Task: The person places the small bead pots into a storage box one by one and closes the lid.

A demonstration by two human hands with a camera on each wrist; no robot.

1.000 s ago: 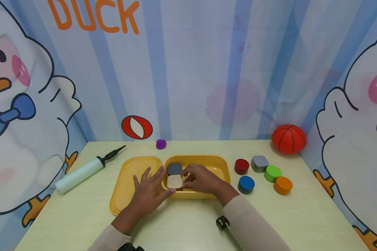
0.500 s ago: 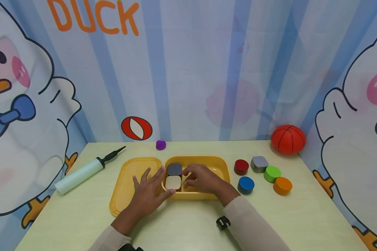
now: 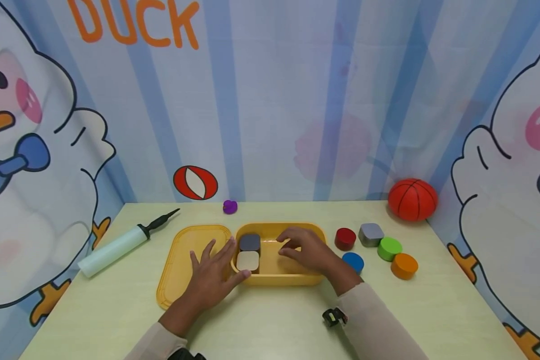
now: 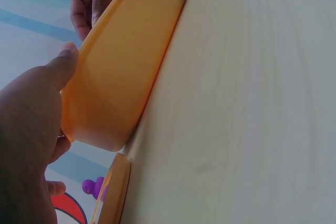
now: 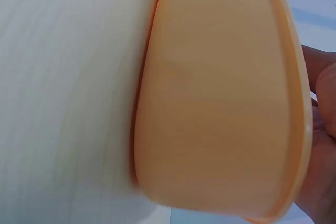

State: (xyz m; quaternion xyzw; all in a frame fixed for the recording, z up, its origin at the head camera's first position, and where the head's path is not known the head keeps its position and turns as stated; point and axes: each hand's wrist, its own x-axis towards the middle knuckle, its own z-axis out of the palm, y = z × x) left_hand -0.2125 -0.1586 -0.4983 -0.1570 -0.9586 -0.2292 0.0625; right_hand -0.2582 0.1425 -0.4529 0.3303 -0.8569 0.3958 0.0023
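Observation:
A yellow rectangular container [image 3: 279,280] sits at the middle of the table, its lid [image 3: 173,272] lying flat to the left. Inside its left end, a dark grey block [image 3: 250,242] is behind a cream block [image 3: 248,262]. My left hand [image 3: 210,276] has its fingers spread at the container's left end; its thumb touches the rim in the left wrist view. Over the container's right half, my right hand [image 3: 309,251] has loosely bent fingers and holds nothing visible. In the right wrist view, the container wall [image 5: 220,103] hides much of that hand.
Right of the container are a red block [image 3: 345,239], a blue block [image 3: 353,262], a light grey block [image 3: 371,234], a green block [image 3: 389,249] and an orange block [image 3: 404,266]. A red ball [image 3: 412,200], a hand pump [image 3: 117,250] and a small purple toy [image 3: 230,207] lie farther out.
The cream block has settled slightly left and forward beside the dark grey one. My right hand has let go and moved right, away from it. My left hand stays in place.

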